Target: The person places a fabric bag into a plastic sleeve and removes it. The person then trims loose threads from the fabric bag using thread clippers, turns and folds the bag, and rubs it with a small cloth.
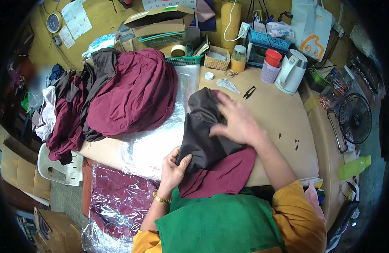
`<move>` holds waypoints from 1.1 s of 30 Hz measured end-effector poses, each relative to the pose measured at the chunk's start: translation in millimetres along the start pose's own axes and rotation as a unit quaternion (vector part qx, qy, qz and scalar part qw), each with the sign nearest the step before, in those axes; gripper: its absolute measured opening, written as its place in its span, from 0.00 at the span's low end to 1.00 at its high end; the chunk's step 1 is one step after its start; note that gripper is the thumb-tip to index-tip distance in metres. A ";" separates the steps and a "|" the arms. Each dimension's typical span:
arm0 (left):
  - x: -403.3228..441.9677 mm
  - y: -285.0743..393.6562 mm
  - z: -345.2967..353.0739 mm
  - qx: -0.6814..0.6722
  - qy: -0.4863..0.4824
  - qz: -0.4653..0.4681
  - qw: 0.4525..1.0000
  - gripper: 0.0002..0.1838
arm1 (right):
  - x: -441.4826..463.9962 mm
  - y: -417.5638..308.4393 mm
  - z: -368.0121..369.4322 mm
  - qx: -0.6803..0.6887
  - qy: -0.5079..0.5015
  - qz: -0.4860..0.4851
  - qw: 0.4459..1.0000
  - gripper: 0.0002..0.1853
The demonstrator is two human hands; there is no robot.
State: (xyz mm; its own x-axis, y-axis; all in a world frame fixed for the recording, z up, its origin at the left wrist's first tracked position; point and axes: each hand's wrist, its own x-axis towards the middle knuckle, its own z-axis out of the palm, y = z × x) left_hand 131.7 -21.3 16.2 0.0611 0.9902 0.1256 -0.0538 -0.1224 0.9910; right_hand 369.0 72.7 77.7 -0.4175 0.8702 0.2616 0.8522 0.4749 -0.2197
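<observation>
A black and maroon cloth piece (209,139) lies at the table's front edge, close against my body, its black side mostly uppermost and a maroon part spread below. My left hand (175,166) pinches the left edge of the black fabric between thumb and fingers. Over the upper right of the cloth, my right hand (238,120) has its fingers spread, slightly blurred; I cannot tell whether it touches the fabric. A big heap of maroon fabric (133,92) sits on the left of the table, with darker cloth (95,80) beside it.
Thread snips (249,92) and a white cap (209,76) lie on the table (283,135). A white kettle (292,71), red cup (273,58) and jar (239,59) stand at the back. Clear plastic (144,147) runs under the heap; a bagged maroon bundle (118,198) is below left.
</observation>
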 end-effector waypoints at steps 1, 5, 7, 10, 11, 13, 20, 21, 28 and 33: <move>1.6 -7.5 -0.9 -0.002 -0.003 0.001 1.000 0.10 | -11.8 -2.5 9.5 0.024 -0.011 -0.076 0.997 0.51; 1.8 -20.5 0.4 -0.035 -0.029 0.016 0.999 0.28 | -29.5 12.4 77.9 -0.068 -0.126 -0.105 0.984 0.24; -1.6 -2.1 7.4 -0.002 -0.027 0.077 0.997 0.36 | -0.1 24.0 59.1 -0.127 -0.127 -0.046 0.983 0.08; -7.2 7.8 11.6 0.156 -0.037 0.133 0.978 0.45 | 64.6 28.6 -23.6 0.048 0.068 -0.025 0.996 0.09; -6.9 6.1 12.4 0.199 -0.031 0.156 0.967 0.47 | 81.0 15.6 -62.9 0.064 0.138 -0.033 0.988 0.10; 17.7 24.3 -0.1 0.227 0.026 0.094 0.969 0.36 | 115.1 -2.0 -113.5 0.082 0.383 -0.148 0.908 0.08; 51.6 107.7 -51.1 0.194 0.293 0.477 0.805 0.20 | 64.6 33.2 -176.2 0.088 0.387 -0.015 0.918 0.08; 46.5 105.1 -53.6 0.194 0.294 0.479 0.804 0.20 | 57.0 57.7 -167.0 0.159 0.352 -0.007 0.922 0.08; -18.4 46.7 -27.8 0.356 -0.193 0.077 0.911 0.12 | 7.2 171.1 -11.0 0.453 0.116 -0.039 0.883 0.11; -21.8 36.8 -22.9 0.274 -0.190 -0.019 0.943 0.13 | 2.2 153.8 25.2 0.547 0.036 0.171 0.818 0.09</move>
State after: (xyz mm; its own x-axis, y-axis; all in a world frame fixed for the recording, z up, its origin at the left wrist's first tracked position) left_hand 105.6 -45.9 48.9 0.4102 0.9120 -0.0065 0.4723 -0.2063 0.8569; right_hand 491.2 150.9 20.7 -0.1602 0.9856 0.0540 0.1058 0.0716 -0.9918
